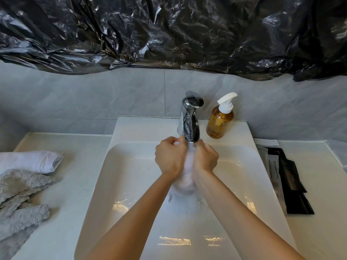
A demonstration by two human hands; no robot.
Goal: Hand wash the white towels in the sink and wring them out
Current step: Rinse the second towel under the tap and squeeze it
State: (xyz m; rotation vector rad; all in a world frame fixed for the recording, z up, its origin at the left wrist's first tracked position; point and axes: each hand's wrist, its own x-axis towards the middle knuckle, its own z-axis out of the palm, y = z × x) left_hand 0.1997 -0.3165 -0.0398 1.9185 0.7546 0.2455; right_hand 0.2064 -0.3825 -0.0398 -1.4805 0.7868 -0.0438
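A wet white towel (186,182) hangs bunched between my hands over the white sink (120,184), right under the chrome faucet (190,121). My left hand (170,159) grips its left side with curled fingers. My right hand (205,158) grips its right side the same way. The towel's lower end droops toward the basin and looks blurred. A second white towel (33,160) lies folded on the counter at the far left.
A grey fluffy cloth (20,199) lies on the left counter in front of the folded towel. An amber soap pump bottle (220,119) stands right of the faucet. Black packets (289,179) lie on the right counter. Black plastic sheeting (169,30) covers the wall above.
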